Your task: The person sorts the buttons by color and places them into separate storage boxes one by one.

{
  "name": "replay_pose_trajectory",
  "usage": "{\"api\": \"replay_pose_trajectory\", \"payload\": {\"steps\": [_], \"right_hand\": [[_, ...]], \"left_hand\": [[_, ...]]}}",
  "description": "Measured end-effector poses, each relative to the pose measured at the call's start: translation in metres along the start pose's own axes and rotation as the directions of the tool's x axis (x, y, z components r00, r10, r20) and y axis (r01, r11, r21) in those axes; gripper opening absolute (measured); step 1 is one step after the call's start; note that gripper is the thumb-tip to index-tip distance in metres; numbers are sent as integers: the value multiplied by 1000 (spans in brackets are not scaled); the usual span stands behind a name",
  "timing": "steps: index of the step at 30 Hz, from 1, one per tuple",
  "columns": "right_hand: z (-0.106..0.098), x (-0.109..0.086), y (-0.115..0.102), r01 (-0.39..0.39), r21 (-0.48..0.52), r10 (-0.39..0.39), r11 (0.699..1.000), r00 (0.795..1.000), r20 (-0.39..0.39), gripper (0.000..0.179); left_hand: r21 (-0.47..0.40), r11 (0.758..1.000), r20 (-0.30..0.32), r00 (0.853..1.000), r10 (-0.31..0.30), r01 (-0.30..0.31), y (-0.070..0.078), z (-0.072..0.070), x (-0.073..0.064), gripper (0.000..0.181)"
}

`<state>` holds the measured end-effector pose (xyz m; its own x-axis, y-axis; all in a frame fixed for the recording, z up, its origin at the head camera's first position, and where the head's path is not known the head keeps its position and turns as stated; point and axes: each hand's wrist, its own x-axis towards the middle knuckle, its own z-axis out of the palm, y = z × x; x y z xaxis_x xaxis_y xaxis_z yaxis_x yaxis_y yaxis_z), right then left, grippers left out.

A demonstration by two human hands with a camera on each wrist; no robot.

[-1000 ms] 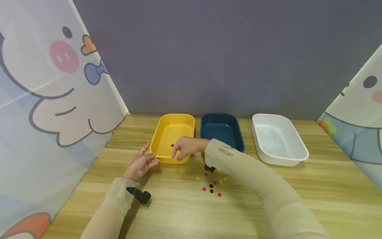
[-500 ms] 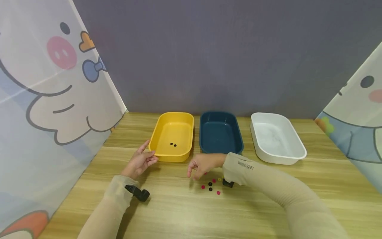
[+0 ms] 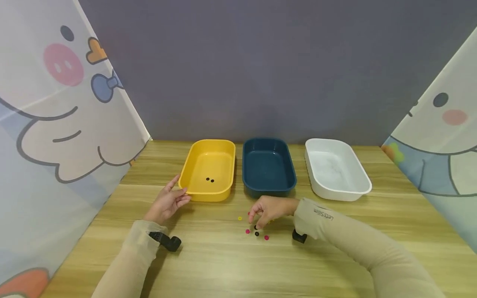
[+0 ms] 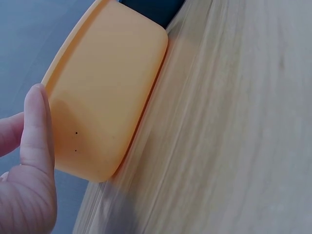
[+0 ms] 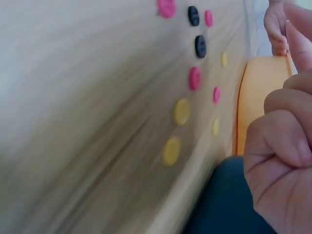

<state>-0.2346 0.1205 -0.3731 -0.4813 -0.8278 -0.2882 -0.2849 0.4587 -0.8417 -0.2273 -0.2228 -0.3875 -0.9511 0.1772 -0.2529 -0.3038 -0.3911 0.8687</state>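
Note:
My left hand (image 3: 165, 203) touches the front left corner of the yellow tray (image 3: 210, 197), with fairly straight fingers at its rim. Two small black buttons (image 3: 210, 180) lie inside that tray. Over the scattered buttons on the table hangs my right hand (image 3: 271, 209), thumb and index finger pointing down and apart, the other fingers curled in. Just below its fingertips is a black button (image 5: 200, 47), with another black button (image 5: 193, 16) beside it. Around them lie several pink buttons (image 5: 195, 78) and yellow buttons (image 5: 182, 111); the hand partly covers some in the head view.
Right of the yellow tray stands a dark blue tray (image 3: 269, 193), and farther right a white tray (image 3: 339, 194). Behind them rises a grey wall (image 3: 238, 74). Printed cartoon sheets flank the wooden table (image 3: 223, 265) on both sides.
My right hand has moved from over the yellow tray back right and nearer, to the buttons. A second black button now shows in the tray. My left hand stays at the corner.

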Motion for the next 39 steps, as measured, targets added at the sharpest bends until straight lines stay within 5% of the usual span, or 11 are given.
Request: {"api": "replay_pose_trajectory", "payload": {"steps": [11,18,39], "right_hand": [[-1,-8,13,-19,-144,10,989,998,-59,15],[-3,-3,13,7,-375,-29,927,998,-53,15],[3,8,12,-21,-443,14,896,1000,-19,14]], "left_hand": [[-26,1000,12,1000,-8,8,3,0,-1,74],[-9,1000,8,1000,-9,9,4,1,1,73],[-17,999,4,1000,-27,27,2,-1,1,75]]}}
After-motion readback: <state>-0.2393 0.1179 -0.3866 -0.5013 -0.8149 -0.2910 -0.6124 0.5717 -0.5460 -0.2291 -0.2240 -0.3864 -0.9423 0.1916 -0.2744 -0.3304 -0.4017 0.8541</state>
